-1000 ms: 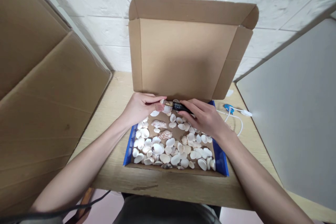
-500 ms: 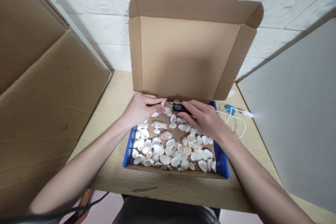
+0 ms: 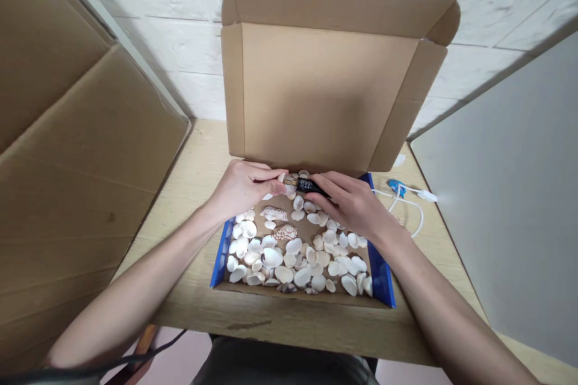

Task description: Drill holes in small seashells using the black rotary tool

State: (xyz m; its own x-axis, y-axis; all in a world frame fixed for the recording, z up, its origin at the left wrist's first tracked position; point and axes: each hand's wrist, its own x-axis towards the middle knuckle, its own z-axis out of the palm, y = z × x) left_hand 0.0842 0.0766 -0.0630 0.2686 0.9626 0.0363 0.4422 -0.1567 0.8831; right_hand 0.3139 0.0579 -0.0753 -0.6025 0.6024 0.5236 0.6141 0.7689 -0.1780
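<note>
Right, my left hand (image 3: pixel 244 186) pinches a small pale shell (image 3: pixel 280 178) at the fingertips; my right hand (image 3: pixel 350 201) is closed round a slim black tool (image 3: pixel 304 184) w/ its tip on that shell, both over the back of the box (image 3: pixel 382 280). Cardboard tray, blue sides, lid up, full of smooth whitish shells (image 3: pixel 293 252). Hands barely shifted vs. earlier.

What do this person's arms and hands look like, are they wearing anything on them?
Both arms are bare to the edge of the picture: no sleeves, gloves, watch or rings show. The left hand and right hand are uncovered, with short plain fingernails.
</note>
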